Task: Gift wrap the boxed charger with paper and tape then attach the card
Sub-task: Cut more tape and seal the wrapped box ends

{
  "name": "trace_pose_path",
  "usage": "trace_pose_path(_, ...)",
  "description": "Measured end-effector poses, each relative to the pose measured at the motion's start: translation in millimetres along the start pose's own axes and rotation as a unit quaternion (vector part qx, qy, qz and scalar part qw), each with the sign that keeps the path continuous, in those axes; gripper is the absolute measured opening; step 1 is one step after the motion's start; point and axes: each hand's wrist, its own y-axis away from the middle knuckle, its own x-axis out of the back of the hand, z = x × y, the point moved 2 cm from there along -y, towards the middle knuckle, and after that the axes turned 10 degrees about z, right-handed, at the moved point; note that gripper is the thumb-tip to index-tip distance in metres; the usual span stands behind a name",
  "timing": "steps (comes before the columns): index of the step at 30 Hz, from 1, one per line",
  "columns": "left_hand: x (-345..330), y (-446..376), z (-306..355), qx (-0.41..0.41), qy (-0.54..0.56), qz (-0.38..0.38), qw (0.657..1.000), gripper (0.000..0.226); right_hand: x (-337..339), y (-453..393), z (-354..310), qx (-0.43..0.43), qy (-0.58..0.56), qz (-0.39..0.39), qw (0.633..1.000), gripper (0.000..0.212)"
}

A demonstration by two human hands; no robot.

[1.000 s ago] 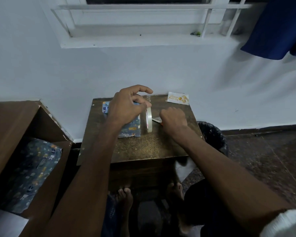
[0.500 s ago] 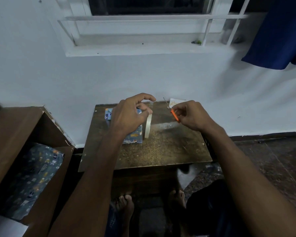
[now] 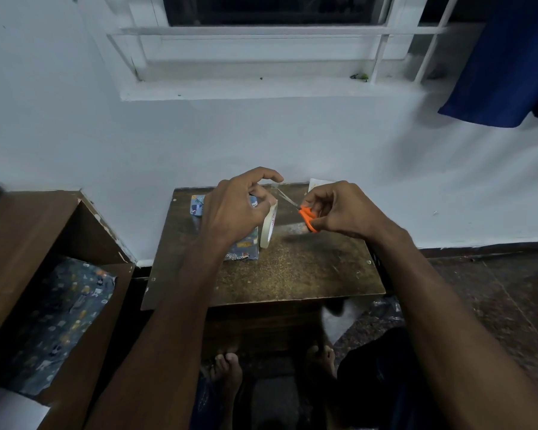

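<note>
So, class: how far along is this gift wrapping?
Done: the box on the table already wears patterned paper. In hand: the left hand holds the tape roll while the right hand brings orange scissors to the strip. Left: taping, attaching the card.

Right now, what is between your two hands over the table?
In the head view, a pulled strip of clear tape runs from the left hand toward the orange scissors in the right hand.

Home room, barred window (image 3: 274, 35) in white wall, blue curtain (image 3: 507, 57), small wooden table (image 3: 292, 274)
</note>
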Motion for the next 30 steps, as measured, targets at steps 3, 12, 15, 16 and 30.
trace_pose_path(3,-2.5,0.1,-1.8,-0.005,-0.008,-0.001,1.0,0.039,-4.5,-0.1,-4.0,0.002,0.02,-0.001,1.0,0.029)
trace_pose_path(12,-1.5,0.4,-1.5,-0.023,-0.011,0.006,1.0,0.04,-9.2,-1.0,-5.3,0.011,0.048,0.016,0.999,0.027)
trace_pose_path(15,-1.3,0.9,-1.1,-0.02,-0.01,0.006,1.0,0.039,-8.9,-1.8,-6.5,0.012,0.044,0.024,0.999,0.028)
trace_pose_path(16,-1.6,1.1,-1.2,-0.019,-0.01,0.006,1.0,0.039,-8.8,-1.7,-6.9,0.013,0.04,0.024,0.999,0.027)
trace_pose_path(30,-1.1,0.7,-2.0,-0.004,-0.004,0.009,1.0,0.04,-8.4,-1.6,-5.5,0.006,0.01,0.041,0.999,0.023)
